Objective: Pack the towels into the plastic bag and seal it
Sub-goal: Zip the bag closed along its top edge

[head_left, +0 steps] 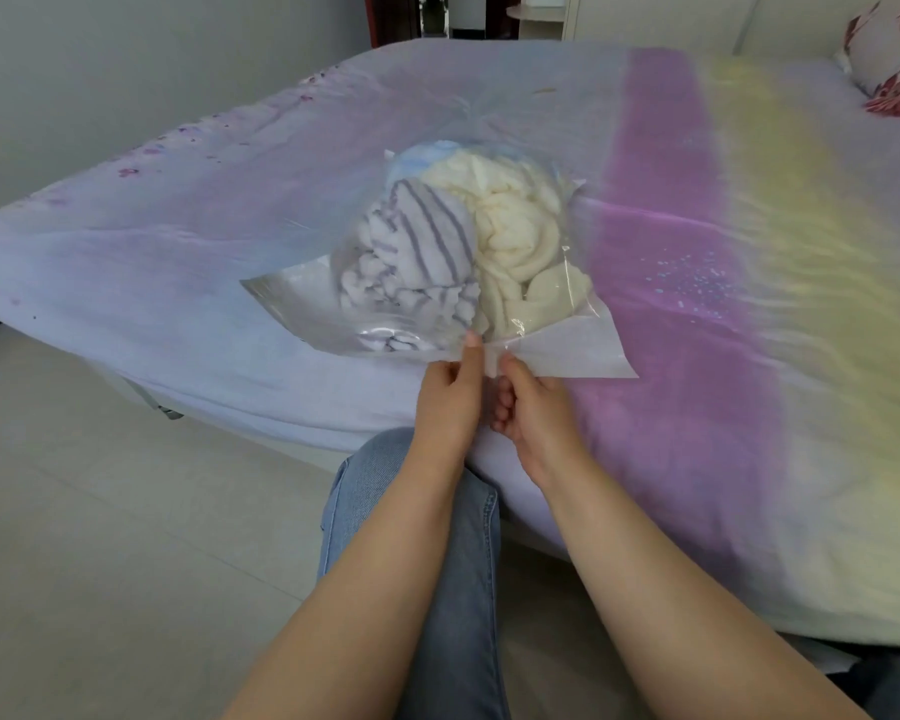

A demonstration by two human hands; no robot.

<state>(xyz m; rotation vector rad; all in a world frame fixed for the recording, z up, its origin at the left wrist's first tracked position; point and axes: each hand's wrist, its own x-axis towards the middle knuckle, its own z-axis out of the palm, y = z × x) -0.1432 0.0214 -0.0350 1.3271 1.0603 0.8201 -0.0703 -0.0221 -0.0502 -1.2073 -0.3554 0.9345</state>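
Bedroom, tiled floor, bed point(749, 304) with a pastel lilac/pink/yellow sheet; patterned pillow point(889, 59) at the far right corner.

Plastic bag point(292, 291) lies flat near the bed's near edge, mouth toward the person. Inside: striped towel point(427, 241) on the left, cream towel point(515, 236) on the right, something pale blue behind them, all bunched. Towels look fully in; seal not visibly closed yet, can't tell how far along.

Left hand point(450, 397) pinches the mouth strip at mid-width, forefinger extended along the film. Right hand point(528, 402) touches it just beside, fingers curled round the same edge.

Handling, my read: load is light, soft, compressible, nothing fragile. Film is thin, slick, floppy, so it will wrinkle and slide on the sheet. Hold at the mouth strip, not the bulge. Towels crowd the opening, so push them back first or the seal may catch fabric. Work from the middle out to each corner.
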